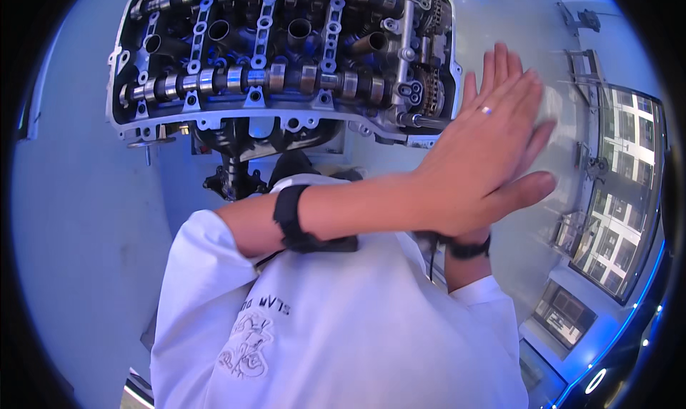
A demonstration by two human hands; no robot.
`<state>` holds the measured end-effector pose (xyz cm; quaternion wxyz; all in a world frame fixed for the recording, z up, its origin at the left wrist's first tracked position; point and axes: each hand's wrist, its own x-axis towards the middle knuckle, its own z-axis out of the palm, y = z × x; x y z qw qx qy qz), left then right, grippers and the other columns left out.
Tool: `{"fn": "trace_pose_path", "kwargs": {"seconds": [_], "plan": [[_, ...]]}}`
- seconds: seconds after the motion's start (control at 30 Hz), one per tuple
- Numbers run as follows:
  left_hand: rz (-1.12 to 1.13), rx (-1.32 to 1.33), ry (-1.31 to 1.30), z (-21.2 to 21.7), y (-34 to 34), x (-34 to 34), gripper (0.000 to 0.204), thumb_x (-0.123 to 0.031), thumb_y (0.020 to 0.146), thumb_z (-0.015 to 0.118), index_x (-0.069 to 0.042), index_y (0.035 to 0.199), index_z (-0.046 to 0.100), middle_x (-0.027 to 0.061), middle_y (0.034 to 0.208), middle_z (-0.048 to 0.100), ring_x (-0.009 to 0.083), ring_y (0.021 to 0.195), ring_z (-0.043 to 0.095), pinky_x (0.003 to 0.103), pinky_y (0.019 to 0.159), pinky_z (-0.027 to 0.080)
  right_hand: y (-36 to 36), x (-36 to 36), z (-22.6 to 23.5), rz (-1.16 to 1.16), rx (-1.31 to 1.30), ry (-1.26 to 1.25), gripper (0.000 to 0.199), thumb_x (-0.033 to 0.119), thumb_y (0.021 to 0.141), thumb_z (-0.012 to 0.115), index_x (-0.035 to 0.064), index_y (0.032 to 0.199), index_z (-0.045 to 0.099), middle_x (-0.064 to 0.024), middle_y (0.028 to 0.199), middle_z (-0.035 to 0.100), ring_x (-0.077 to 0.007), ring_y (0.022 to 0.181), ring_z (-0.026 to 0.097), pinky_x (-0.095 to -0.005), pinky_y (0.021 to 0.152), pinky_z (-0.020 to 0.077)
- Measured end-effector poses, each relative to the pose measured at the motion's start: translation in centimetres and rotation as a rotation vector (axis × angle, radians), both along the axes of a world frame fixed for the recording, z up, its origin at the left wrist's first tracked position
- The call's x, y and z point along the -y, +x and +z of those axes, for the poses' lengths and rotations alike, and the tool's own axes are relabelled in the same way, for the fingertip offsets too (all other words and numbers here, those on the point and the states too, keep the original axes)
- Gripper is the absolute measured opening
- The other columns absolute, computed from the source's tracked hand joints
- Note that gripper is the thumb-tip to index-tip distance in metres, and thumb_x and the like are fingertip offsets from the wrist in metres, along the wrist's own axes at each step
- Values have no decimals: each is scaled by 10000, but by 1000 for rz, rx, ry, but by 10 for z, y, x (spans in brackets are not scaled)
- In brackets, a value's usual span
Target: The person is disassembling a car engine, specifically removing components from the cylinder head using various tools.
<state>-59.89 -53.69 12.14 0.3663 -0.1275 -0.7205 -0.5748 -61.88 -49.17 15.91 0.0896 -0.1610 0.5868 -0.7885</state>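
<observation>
My left hand [468,155] reaches across to the right side, its fingers stretched out flat, a ring on one finger. It lies against my right hand [499,64], which is mostly hidden behind it; only some outstretched fingers and a little of the wrist show. Nothing can be seen held in either hand. Just left of the hands is an engine cylinder head [275,116] with its top uncovered. Two rows of camshaft lobes [236,79] run across it, and a timing chain [432,87] sits at its right end, nearest my hands.
A dark engine stand [234,166] carries the cylinder head. The pale floor [78,230] spreads to the left. Along the right are a window [622,187], wall fittings [587,19] and a curved blue light strip [607,345].
</observation>
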Motion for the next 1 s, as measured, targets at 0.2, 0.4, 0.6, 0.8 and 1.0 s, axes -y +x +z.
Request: {"fn": "trace_pose_path", "kwargs": {"seconds": [0.2,0.4,0.6,0.8,1.0], "plan": [[109,32,91,-4,0,18,875,-359,921,554,269,1397,174,497,1438,228,584,1390,248,535,1177,227,-6,-8,-7,-26,59,-119,817,609,1020,124,-3,1554,205,-174,1637,178,-291,1526,122,-428,1237,58],[10,-44,178,-5,-3,12,810,-374,945,524,228,1409,246,441,1471,261,555,1395,273,526,1179,225,-9,5,6,-8,-109,174,844,629,1015,154,-22,1550,201,-191,1631,184,-296,1523,128,-425,1235,68],[75,-3,76,2,1,9,820,-375,941,542,234,1402,245,443,1460,275,559,1375,303,550,1150,267,11,-17,-2,4,6,-71,835,604,1018,157,-36,1554,161,-173,1641,167,-307,1519,149,-427,1240,64],[80,-134,270,1,0,7,821,-387,911,578,257,1342,307,479,1406,311,600,1323,339,570,1123,299,-32,-9,4,-1,-132,-27,865,633,1006,165,-39,1551,167,-186,1635,170,-315,1513,160,-436,1237,75],[10,-53,135,6,12,6,926,-406,890,617,260,1385,206,477,1460,220,616,1370,244,596,1141,248,-13,2,6,36,-95,83,891,660,995,173,-38,1548,178,-198,1629,173,-323,1509,166,-451,1235,87]]}}
